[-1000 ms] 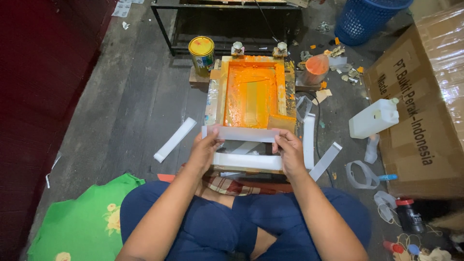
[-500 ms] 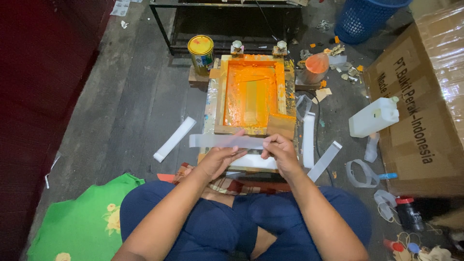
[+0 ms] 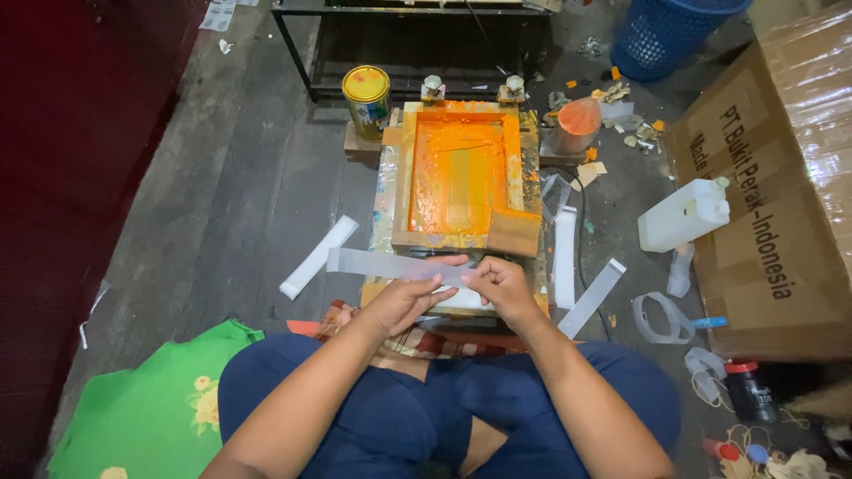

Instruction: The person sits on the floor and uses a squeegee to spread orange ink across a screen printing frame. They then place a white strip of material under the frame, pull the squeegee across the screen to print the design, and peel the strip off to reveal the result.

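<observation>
I sit cross-legged on the floor before a wooden screen-printing frame (image 3: 404, 191) covered in orange ink. Both hands hold one long translucent white strip (image 3: 377, 263) in front of the frame's near edge. My left hand (image 3: 410, 297) supports the strip from below near its middle. My right hand (image 3: 499, 284) pinches its right end. The strip's free end sticks out to the left. Under my hands lies a small stack of white strips (image 3: 461, 304).
A yellow-lidded can (image 3: 366, 99) stands left of the frame's far end, an orange-stained cup (image 3: 577, 124) to its right. Loose white strips (image 3: 318, 256) (image 3: 564, 257) (image 3: 592, 298), a white jerrycan (image 3: 683, 215), a cardboard box (image 3: 763, 204), a blue basket (image 3: 670, 35) and green cloth (image 3: 151, 408) surround me.
The strip was lifted off the stack in front of me and shifted left. My hands came together toward its right part, the left hand now under it.
</observation>
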